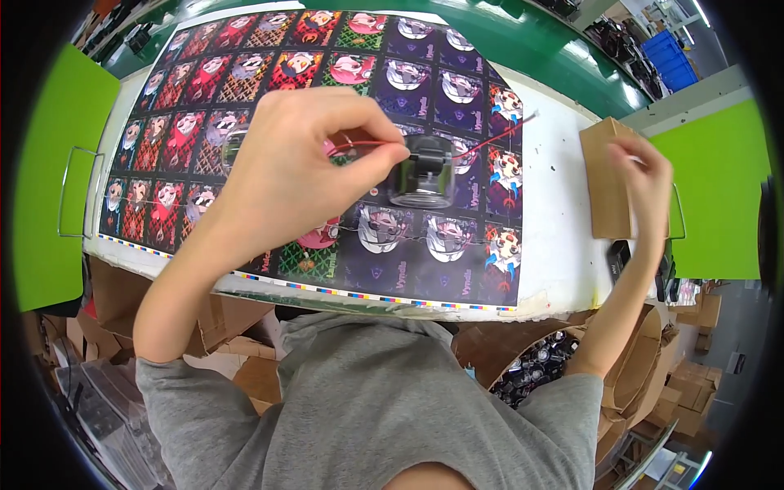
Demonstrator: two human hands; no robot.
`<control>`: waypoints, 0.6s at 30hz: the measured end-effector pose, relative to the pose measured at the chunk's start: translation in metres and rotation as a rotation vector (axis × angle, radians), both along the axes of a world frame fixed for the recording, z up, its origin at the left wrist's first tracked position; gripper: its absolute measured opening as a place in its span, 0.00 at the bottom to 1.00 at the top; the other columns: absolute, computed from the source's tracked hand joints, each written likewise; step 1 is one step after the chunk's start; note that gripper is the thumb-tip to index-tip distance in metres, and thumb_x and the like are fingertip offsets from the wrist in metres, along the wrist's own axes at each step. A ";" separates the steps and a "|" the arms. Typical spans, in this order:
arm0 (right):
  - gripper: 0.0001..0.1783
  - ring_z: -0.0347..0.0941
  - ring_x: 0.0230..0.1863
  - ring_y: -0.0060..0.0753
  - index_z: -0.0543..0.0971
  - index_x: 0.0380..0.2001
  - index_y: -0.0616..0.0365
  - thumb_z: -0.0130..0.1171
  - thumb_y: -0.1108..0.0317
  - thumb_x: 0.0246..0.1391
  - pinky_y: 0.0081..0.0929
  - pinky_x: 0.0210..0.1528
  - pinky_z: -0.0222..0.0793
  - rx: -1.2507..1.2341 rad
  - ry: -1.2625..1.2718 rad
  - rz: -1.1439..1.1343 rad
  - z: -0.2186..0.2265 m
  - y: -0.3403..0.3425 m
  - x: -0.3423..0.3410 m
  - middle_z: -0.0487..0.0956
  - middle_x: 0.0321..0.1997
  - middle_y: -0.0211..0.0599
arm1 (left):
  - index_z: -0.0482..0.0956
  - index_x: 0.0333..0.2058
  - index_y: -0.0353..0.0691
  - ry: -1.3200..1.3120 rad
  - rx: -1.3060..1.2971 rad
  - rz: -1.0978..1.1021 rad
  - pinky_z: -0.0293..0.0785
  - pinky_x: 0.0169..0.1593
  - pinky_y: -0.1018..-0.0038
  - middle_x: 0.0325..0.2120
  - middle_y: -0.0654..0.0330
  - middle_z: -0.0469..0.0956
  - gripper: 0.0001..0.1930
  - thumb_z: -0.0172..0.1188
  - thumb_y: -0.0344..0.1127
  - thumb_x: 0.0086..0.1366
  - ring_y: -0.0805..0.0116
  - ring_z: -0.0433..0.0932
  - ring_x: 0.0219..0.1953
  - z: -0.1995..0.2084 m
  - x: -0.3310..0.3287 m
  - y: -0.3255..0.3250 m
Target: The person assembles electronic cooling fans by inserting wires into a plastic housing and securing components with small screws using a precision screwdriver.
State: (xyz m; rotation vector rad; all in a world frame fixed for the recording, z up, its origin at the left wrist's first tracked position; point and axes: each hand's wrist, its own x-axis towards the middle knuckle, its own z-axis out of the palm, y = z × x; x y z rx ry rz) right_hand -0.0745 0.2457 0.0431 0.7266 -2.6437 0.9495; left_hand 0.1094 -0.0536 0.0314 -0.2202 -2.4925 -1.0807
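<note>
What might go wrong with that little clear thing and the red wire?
The red wire might get tugged loose, since the left hand seems to pinch it beside the clear device. The device might slip, with the right hand away from it, and perhaps scratch the printed sheet.

Grey T-shirt [367, 384]; short sleeves [192, 408]

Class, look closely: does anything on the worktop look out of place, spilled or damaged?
Yes, something minor: a few small dark specks dot the white worktop, just right of the printed sheet. They look odd against the pale surface. They are too small to tell whether they are debris or marks.
</note>
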 end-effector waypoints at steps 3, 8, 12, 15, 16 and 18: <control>0.07 0.64 0.19 0.15 0.79 0.27 0.62 0.61 0.71 0.41 0.18 0.23 0.61 0.101 -0.155 0.144 -0.019 -0.051 0.032 0.78 0.24 0.35 | 0.76 0.24 0.32 -0.026 0.310 -0.016 0.70 0.30 0.83 0.22 0.61 0.76 0.03 0.60 0.23 0.49 0.78 0.74 0.25 -0.012 0.005 0.002; 0.07 0.70 0.22 0.35 0.79 0.26 0.64 0.60 0.74 0.39 0.25 0.26 0.64 0.202 -0.022 0.365 -0.049 -0.075 0.026 0.75 0.24 0.42 | 0.76 0.28 0.32 -0.304 0.871 -0.125 0.71 0.34 0.84 0.25 0.60 0.77 0.04 0.60 0.24 0.51 0.78 0.75 0.29 -0.014 0.006 0.002; 0.09 0.72 0.22 0.26 0.78 0.29 0.66 0.58 0.77 0.40 0.20 0.24 0.64 0.172 -0.069 0.402 -0.061 -0.074 0.025 0.75 0.24 0.40 | 0.77 0.32 0.31 -0.327 1.067 -0.152 0.72 0.36 0.83 0.27 0.56 0.78 0.07 0.59 0.23 0.52 0.75 0.76 0.30 -0.017 0.008 0.008; 0.10 0.72 0.23 0.27 0.78 0.32 0.66 0.56 0.79 0.42 0.21 0.25 0.65 0.194 -0.053 0.415 -0.061 -0.071 0.029 0.74 0.26 0.41 | 0.77 0.31 0.31 -0.334 1.073 -0.208 0.71 0.35 0.83 0.26 0.56 0.77 0.07 0.57 0.21 0.51 0.73 0.77 0.30 -0.016 0.004 0.015; 0.11 0.72 0.23 0.27 0.78 0.33 0.65 0.54 0.79 0.42 0.21 0.25 0.66 0.216 -0.019 0.430 -0.060 -0.070 0.029 0.74 0.27 0.41 | 0.77 0.31 0.31 -0.335 1.073 -0.210 0.71 0.35 0.83 0.26 0.56 0.77 0.07 0.57 0.21 0.51 0.73 0.77 0.30 -0.015 0.002 0.017; 0.12 0.72 0.23 0.27 0.77 0.34 0.65 0.52 0.80 0.43 0.21 0.26 0.66 0.191 -0.062 0.428 -0.060 -0.068 0.028 0.74 0.28 0.41 | 0.77 0.31 0.31 -0.408 1.079 -0.261 0.71 0.36 0.82 0.26 0.56 0.77 0.07 0.56 0.19 0.51 0.73 0.76 0.30 -0.013 -0.004 0.023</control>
